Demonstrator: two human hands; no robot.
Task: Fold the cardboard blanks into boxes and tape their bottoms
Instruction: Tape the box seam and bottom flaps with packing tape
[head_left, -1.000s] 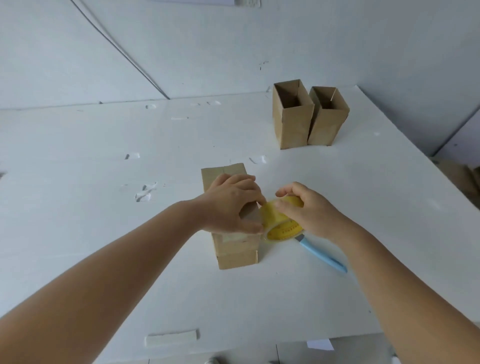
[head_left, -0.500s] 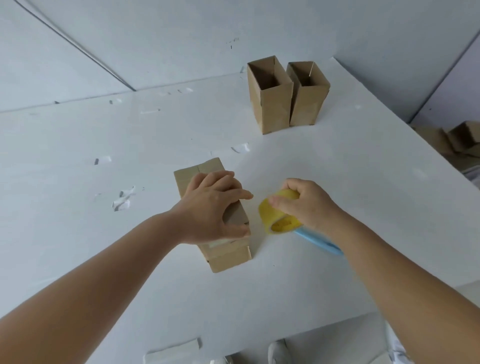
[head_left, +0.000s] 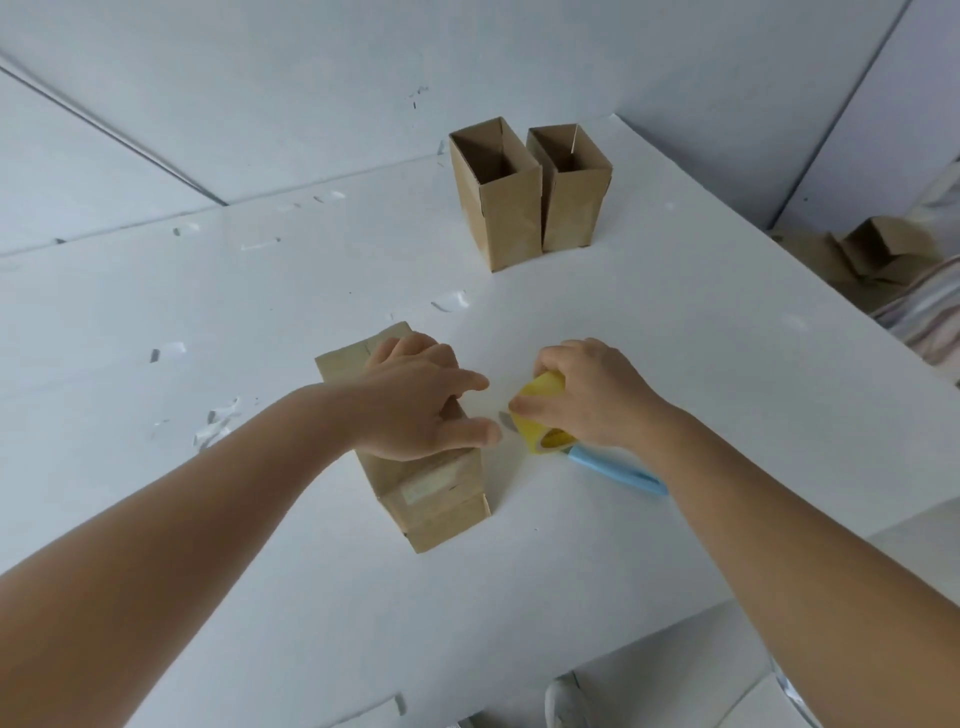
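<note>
- We saw that over the last second the tape roll (head_left: 543, 415) had drawn away from the box (head_left: 415, 457); a second back it sat against the box's right side, and now it lay just beside it at about 3 o'clock, with a gap of bare table (head_left: 208, 519) between.
- Our left hand (head_left: 415, 402) lay flat on top of the upended box at the centre of the view, fingers straight and pressing, curled round nothing; earlier those fingers had been bent more over the right edge.
- Our right hand (head_left: 587, 395) gripped the yellow roll, fingers curled round it.
- We judged that a strip was being pulled out across the bottom flaps; no clear strip could be made out between roll and box, so we could not tell whether it was already stuck down.
- A blue knife (head_left: 618, 470) lay at 4 o'clock, partly under the roll and the right wrist; we judged it ready for cutting.
- Two finished boxes (head_left: 530, 192) stood open-topped and touching at 1 o'clock.
- We could read no brand or writing; a pale label patch on the box's near face was blank or too blurred.
</note>
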